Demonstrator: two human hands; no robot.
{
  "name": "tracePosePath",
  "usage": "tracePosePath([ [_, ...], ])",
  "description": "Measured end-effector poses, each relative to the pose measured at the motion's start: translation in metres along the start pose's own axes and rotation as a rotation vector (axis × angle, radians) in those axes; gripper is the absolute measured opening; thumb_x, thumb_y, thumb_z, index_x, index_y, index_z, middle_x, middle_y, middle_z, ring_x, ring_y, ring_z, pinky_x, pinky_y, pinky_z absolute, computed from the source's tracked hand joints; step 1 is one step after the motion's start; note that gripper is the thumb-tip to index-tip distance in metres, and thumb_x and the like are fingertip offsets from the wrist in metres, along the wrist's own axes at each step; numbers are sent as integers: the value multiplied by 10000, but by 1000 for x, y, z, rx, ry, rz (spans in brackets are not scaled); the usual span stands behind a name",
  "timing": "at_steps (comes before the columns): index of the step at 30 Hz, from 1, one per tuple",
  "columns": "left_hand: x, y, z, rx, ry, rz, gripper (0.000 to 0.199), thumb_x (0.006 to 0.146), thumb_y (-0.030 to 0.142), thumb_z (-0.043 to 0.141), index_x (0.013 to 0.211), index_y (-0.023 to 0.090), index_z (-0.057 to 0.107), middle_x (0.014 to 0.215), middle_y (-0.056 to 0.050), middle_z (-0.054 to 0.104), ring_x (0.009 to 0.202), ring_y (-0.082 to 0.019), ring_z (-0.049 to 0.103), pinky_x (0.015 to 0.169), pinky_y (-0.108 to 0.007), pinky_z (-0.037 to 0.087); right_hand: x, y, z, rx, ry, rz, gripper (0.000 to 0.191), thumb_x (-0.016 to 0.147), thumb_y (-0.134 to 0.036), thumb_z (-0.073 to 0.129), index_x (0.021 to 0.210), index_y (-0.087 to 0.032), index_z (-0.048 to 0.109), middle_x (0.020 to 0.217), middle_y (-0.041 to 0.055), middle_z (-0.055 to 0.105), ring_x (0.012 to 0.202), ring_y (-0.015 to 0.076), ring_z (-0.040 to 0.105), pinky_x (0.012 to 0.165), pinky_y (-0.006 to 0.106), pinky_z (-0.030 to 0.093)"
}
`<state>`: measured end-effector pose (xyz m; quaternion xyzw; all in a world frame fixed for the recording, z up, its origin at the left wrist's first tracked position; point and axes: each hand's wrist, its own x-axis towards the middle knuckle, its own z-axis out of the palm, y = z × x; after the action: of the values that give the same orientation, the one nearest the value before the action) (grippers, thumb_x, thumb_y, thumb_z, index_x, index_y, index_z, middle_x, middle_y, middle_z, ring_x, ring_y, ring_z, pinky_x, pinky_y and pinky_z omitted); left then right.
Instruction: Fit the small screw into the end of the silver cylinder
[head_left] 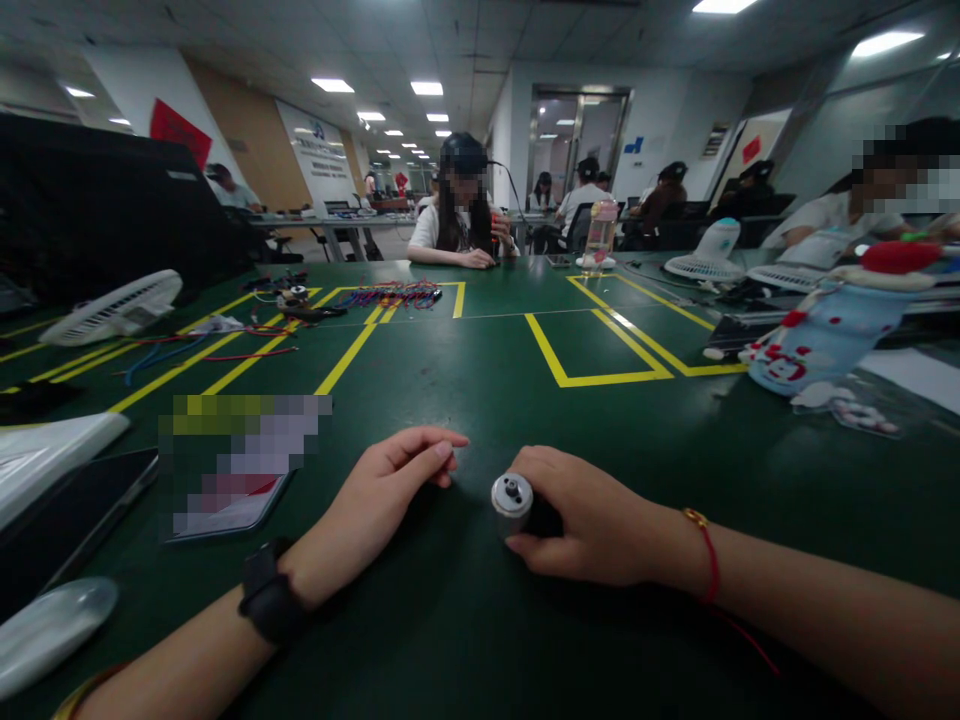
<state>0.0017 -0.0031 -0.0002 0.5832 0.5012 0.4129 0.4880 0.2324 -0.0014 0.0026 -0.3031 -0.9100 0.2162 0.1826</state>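
My right hand [581, 515] is wrapped round a small silver cylindrical motor [511, 505], held upright at the table with its short shaft pointing up. Two dark holes show beside the shaft on the top face. Left of it, my left hand [405, 465] rests on the green table [450, 610], palm down and holding nothing. Its index finger stretches towards the motor without touching it, and the other fingers are loosely bent. A black watch [271, 595] sits on my left wrist, a red string bracelet [709, 555] on my right.
To the left lie a partly blurred card sleeve [240, 470], a computer mouse [56, 630], a white fan [112, 310] and loose wires [247, 350]. A bundle of coloured wires [394, 295] lies farther back. At right stands a light-blue cup [821, 335]. A person [461, 215] sits opposite.
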Motion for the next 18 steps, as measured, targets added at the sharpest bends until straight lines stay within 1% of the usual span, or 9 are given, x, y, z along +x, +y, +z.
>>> tracePosePath([
  [3, 1, 1, 0, -81, 1, 17, 293, 900, 300, 572, 1178, 219, 616, 883, -10, 616, 758, -149, 576, 721, -282, 455, 0, 0, 0, 1, 1, 3, 243, 755, -255, 673, 944, -173, 544, 893, 44, 566, 763, 172, 476, 682, 297, 386],
  [5, -1, 6, 0, -44, -30, -2, 298, 904, 315, 570, 1190, 242, 604, 900, -5, 625, 780, -153, 583, 737, -288, 462, 0, 0, 0, 3, 4, 5, 244, 755, -255, 672, 943, -175, 540, 894, 44, 566, 762, 172, 475, 680, 299, 384],
  [6, -3, 9, 0, -1, -56, -8, 278, 903, 326, 574, 1167, 249, 617, 912, -5, 636, 802, -159, 591, 740, -289, 464, 0, 0, 0, 4, 7, 5, 244, 754, -252, 672, 941, -175, 535, 896, 43, 565, 762, 171, 474, 680, 299, 384],
  [8, -7, 15, 2, 99, -158, -5, 230, 911, 345, 562, 1098, 248, 654, 927, -14, 655, 857, -183, 607, 754, -300, 471, 0, 0, 1, 3, 10, 3, 241, 755, -247, 667, 937, -176, 526, 898, 41, 563, 758, 168, 470, 676, 298, 382],
  [9, -9, 18, 4, 119, -208, 46, 210, 912, 336, 564, 1074, 250, 667, 992, -21, 659, 917, -193, 609, 798, -312, 471, 0, 1, 1, -2, 10, 0, 237, 758, -251, 664, 933, -176, 522, 895, 40, 561, 753, 166, 467, 670, 296, 380],
  [11, -12, 23, 7, 182, -272, 126, 199, 919, 328, 554, 1051, 256, 685, 1061, -29, 650, 972, -207, 603, 852, -337, 466, 0, 1, 1, -18, 10, -7, 229, 766, -268, 660, 918, -172, 518, 882, 38, 555, 739, 162, 459, 654, 292, 376],
  [14, -12, 28, 13, 275, -282, 193, 195, 912, 325, 565, 1039, 269, 701, 1051, -29, 646, 954, -208, 603, 859, -353, 467, 1, 0, 2, -37, 8, -10, 221, 770, -275, 656, 903, -167, 516, 866, 38, 546, 725, 158, 454, 638, 288, 371],
  [18, -10, 30, 19, 303, -250, 216, 165, 888, 308, 595, 966, 246, 726, 1011, -38, 646, 915, -206, 604, 840, -353, 474, 1, 1, 3, -48, 9, -7, 213, 772, -283, 646, 895, -170, 514, 847, 33, 538, 707, 155, 449, 623, 284, 365],
])
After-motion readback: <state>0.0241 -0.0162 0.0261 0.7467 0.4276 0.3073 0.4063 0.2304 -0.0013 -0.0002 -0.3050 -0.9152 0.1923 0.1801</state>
